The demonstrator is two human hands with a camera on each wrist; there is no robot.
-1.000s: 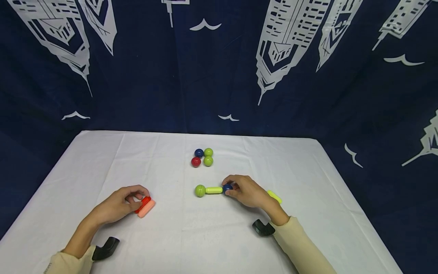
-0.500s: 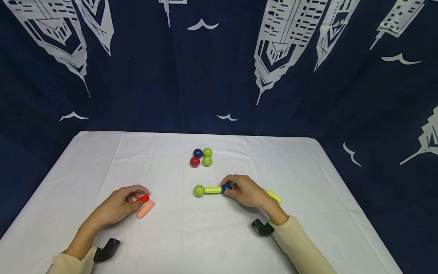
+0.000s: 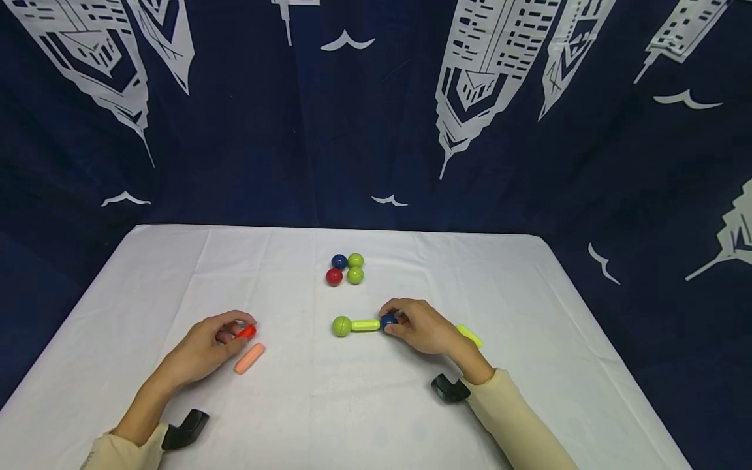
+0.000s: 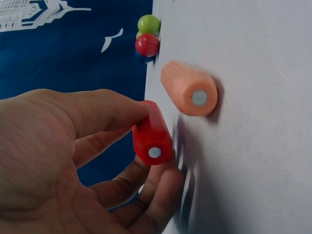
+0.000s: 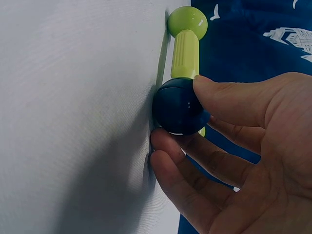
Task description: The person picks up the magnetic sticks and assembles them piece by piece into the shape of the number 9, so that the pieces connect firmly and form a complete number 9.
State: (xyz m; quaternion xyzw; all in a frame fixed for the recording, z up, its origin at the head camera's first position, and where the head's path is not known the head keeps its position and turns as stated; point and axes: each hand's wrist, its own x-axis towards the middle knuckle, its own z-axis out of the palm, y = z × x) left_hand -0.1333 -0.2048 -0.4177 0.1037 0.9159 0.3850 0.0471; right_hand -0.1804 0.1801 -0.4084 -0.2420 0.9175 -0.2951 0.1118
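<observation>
I see my left hand (image 3: 202, 349) with its fingers pinching a red rod (image 4: 151, 133), lifted just off the counter (image 3: 364, 405) beside a peach rod (image 3: 249, 358). My right hand (image 3: 424, 328) has its fingers clamped on a dark blue ball (image 5: 178, 107), joined to a lime rod (image 3: 365, 325) and green ball (image 3: 341, 326) near the counter's middle.

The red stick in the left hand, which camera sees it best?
The left wrist view. There the red stick fills the middle, pinched by the left hand, with the silver dot on its end plain. The head view shows only a small red bit poking from the fingers. The right wrist view does not show it.
</observation>
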